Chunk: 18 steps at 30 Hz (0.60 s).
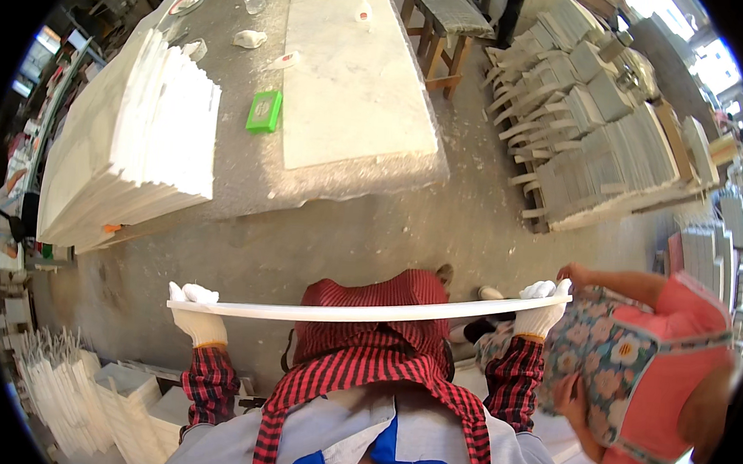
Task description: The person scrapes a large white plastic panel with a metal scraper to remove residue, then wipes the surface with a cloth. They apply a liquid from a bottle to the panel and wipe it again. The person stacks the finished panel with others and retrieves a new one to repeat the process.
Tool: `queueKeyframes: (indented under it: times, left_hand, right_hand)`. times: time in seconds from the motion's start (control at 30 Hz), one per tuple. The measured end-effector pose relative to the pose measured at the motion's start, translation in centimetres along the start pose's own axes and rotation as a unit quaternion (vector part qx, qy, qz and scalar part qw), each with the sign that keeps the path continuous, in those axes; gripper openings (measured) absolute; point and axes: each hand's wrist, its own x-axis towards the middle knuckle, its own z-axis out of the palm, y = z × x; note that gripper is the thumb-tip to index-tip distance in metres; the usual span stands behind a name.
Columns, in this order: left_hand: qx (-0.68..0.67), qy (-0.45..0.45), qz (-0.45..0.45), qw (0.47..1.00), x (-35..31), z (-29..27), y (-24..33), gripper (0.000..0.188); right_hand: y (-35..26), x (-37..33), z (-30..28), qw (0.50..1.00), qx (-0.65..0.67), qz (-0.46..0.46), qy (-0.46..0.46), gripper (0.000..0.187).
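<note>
White panel [375,311], long and seen along a narrow edge, is held off the near end of the bench [244,160], well apart from it. That bench is the largest thing about; rows of stacked slabs [610,157] lie to its right, a dense stack of white sheets [165,126] stands at its left side, and a pale flat slab [355,86] covers much of its top. As far as can be judged, the panel is fully picked up but not yet set down. Its long axis runs left to right, across the bench's length; the broad faces hardly show. Left hand [200,322] and right hand [539,322], both gloved, clasp its opposite ends. A co-worker's hand [572,274] is just beside the right end; contact cannot be told. Smallest, a green box [264,111] rests on the bench.
</note>
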Motion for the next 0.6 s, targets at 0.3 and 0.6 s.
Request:
queueKeyframes:
  times: [0.3,0.6]
  left_hand:
    - [-0.074,0.161,-0.047,0.983,-11.3,10.9,-6.8,0.054]
    - [-0.109,0.252,-0.008,0.962,-20.2,20.8,-12.3,0.051]
  right_hand:
    - [-5.4,24.9,4.6,0.970,0.110,0.199,0.084,0.061]
    - [-7.4,45.3,16.2,0.982,-0.041,0.184,0.021,0.045]
